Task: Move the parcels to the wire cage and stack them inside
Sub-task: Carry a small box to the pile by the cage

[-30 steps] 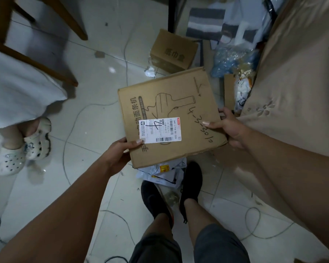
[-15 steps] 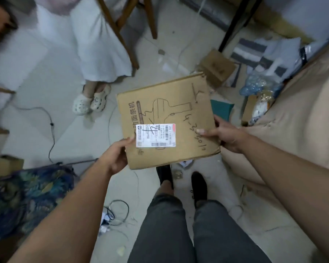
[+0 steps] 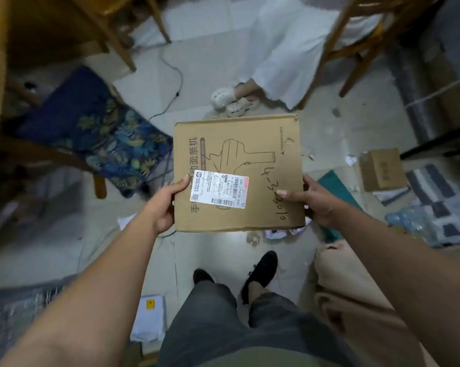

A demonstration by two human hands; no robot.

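I hold a flat brown cardboard parcel [image 3: 247, 154] level in front of me, above the floor. It bears a white shipping label, a printed line drawing and handwritten numbers. My left hand [image 3: 165, 205] grips its left edge with the thumb on top near the label. My right hand [image 3: 313, 202] grips the right edge, thumb lying on the top face. A small cardboard box [image 3: 382, 169] lies on the floor at the right. A white mailer with a yellow sticker [image 3: 150, 319] lies by my left leg. No wire cage is in view.
A person in a white skirt and white clogs [image 3: 231, 99] stands ahead between wooden chair legs [image 3: 356, 64]. A blue floral cushion [image 3: 104, 136] lies on a chair at left. A black cable [image 3: 174, 83], scraps and striped fabric [image 3: 435, 189] litter the tiled floor. A beige sofa edge [image 3: 356, 300] is at right.
My view has swung leftward with the parcel still gripped in both hands. The standing person now lies straight ahead, the small box has shifted to the right, and the floral cushion has come into fuller view.
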